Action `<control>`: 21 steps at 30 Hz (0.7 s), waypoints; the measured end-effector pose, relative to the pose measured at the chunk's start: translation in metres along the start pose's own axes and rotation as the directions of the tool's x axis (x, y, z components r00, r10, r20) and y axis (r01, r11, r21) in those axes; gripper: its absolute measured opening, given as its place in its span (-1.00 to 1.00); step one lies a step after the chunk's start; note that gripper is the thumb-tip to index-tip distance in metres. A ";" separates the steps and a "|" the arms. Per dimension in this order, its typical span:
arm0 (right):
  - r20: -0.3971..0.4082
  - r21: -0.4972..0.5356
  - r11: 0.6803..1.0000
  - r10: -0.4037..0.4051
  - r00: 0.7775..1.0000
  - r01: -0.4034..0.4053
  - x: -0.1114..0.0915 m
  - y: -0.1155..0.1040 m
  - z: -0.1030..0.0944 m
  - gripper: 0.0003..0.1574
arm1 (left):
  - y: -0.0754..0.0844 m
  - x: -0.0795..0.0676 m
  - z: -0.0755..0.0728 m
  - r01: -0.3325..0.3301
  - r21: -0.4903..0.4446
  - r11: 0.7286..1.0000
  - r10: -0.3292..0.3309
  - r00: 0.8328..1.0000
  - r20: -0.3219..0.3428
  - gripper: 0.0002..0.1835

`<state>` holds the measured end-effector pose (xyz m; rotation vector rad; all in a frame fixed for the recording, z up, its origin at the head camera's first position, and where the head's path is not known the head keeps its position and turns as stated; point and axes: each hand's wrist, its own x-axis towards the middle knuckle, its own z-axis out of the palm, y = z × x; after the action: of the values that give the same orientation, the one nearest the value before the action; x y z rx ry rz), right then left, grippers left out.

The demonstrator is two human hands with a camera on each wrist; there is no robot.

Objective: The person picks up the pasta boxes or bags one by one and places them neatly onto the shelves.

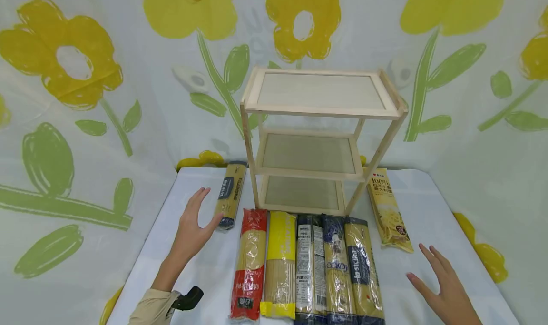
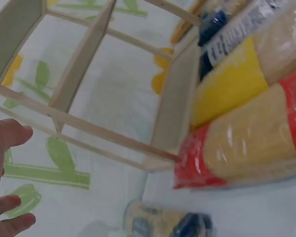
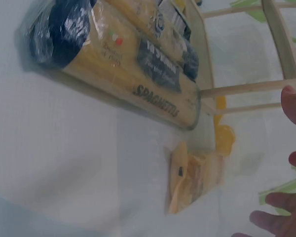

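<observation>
My left hand (image 1: 191, 232) is raised over the table's left side, fingers spread, holding nothing. Nearest to it lies a spaghetti pack with dark blue ends (image 1: 231, 195). On the right, my right hand (image 1: 445, 284) hovers with parted fingers, also holding nothing, close to a yellow pasta bag (image 1: 388, 211). Between the hands several pasta packs lie side by side: a red one (image 1: 248, 263), a yellow one (image 1: 279, 263), one with a white printed label (image 1: 306, 263), a blue-ended one (image 1: 337, 268) and another dark-blue-labelled spaghetti pack (image 1: 363, 268).
Behind the row stands a three-tier wooden shelf (image 1: 321, 112), its front legs close to the packs' far ends. A white table (image 1: 201, 287) carries everything. Flower-printed cloth (image 1: 150, 77) hangs behind and at both sides. A black band (image 1: 188, 299) circles the left wrist.
</observation>
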<state>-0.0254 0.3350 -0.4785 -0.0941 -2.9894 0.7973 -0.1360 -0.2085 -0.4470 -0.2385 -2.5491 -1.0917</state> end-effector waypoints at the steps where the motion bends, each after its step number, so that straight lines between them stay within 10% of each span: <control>1: -0.020 0.015 1.000 0.003 1.000 -0.003 0.000 0.000 0.002 0.05 | 0.001 0.003 0.002 -0.002 -0.023 1.000 0.002 1.000 -0.003 -0.20; 21: -0.238 0.145 0.989 0.044 0.970 -0.010 0.052 0.003 0.044 -0.07 | 0.065 0.060 0.017 -0.052 -0.496 0.867 0.049 0.999 -0.018 -0.45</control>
<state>-0.0800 0.3192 -0.5164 -0.2104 -2.7009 0.9270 -0.1771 -0.1501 -0.3912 -0.4275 -2.1932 -1.7116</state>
